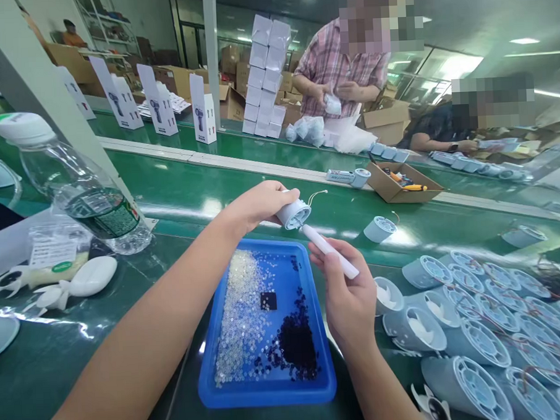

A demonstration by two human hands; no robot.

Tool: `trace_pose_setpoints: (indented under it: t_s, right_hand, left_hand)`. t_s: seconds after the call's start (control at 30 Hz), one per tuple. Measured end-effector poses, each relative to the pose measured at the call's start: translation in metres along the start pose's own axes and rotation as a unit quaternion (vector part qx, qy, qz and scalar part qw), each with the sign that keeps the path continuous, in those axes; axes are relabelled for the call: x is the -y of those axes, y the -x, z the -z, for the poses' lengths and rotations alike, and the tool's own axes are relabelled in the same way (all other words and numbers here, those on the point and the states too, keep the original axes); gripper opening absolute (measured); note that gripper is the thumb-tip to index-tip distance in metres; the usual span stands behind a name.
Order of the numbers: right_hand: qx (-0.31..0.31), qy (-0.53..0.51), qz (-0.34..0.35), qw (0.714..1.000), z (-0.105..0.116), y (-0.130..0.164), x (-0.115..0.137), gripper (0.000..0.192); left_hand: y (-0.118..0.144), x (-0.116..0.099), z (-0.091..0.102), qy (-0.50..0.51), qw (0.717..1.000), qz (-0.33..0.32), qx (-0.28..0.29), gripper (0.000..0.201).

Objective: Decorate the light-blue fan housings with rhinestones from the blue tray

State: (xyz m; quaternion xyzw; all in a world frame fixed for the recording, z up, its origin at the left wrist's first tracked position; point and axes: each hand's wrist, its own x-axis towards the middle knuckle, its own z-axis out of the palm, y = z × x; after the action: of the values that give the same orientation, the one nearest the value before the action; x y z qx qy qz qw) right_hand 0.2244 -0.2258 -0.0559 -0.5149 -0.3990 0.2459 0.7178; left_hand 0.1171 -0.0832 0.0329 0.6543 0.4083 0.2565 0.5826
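Light blue cylindrical housing [293, 217] worked at its open end with a white rod [332, 254], mid-frame, above a blue tray [267, 396].

Housing gripped by the left hand [271, 201], open end tipped toward lower right; thin wire [313, 198] left hanging loose beside it. Rod grasped by the right hand [348, 287], its tip held at the housing's rim; whether it is inserted cannot be told. Clear rings [241, 317] and black rings [299, 345] are kept loose in the tray, lower centre. If the rod is pressed off-axis, the tip could be skidded and the rim scratched; the wire could be snagged by the fingers; if the tray is bumped by a forearm, the two ring piles could be mixed.
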Motion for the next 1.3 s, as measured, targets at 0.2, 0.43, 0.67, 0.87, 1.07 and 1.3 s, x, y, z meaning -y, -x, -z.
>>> trace_pose_setpoints:
  t_s: [0.2, 0.43, 0.67, 0.87, 1.07, 1.3]
  right_hand:
    - [-0.009, -0.003, -0.007, 1.000, -0.001, 0.000, 0.000, 0.022]
    - [-0.017, -0.003, -0.006, 1.000, -0.001, -0.002, 0.000, 0.023]
    - [-0.023, 0.022, -0.010, 0.999, -0.001, -0.001, 0.000, 0.027]
    - [-0.012, 0.159, -0.045, 0.986, 0.001, 0.001, 0.003, 0.039]
    - [0.118, 0.159, -0.070, 0.978, -0.001, 0.013, 0.001, 0.045]
    - [0.108, -0.001, -0.126, 0.986, -0.003, 0.021, 0.001, 0.049]
  left_hand:
    - [0.000, 0.002, -0.001, 0.016, 1.000, -0.010, 0.003, 0.021]
    - [-0.002, 0.004, -0.001, 0.017, 1.000, -0.020, 0.002, 0.022]
    - [0.001, 0.002, -0.009, 0.033, 0.999, -0.006, 0.036, 0.022]
    - [0.008, -0.004, -0.028, 0.014, 0.994, -0.054, -0.089, 0.021]
    - [0.017, 0.001, -0.061, 0.126, 0.939, -0.222, -0.230, 0.046]
    - [0.021, 0.003, -0.069, 0.335, 0.915, -0.163, -0.156, 0.045]
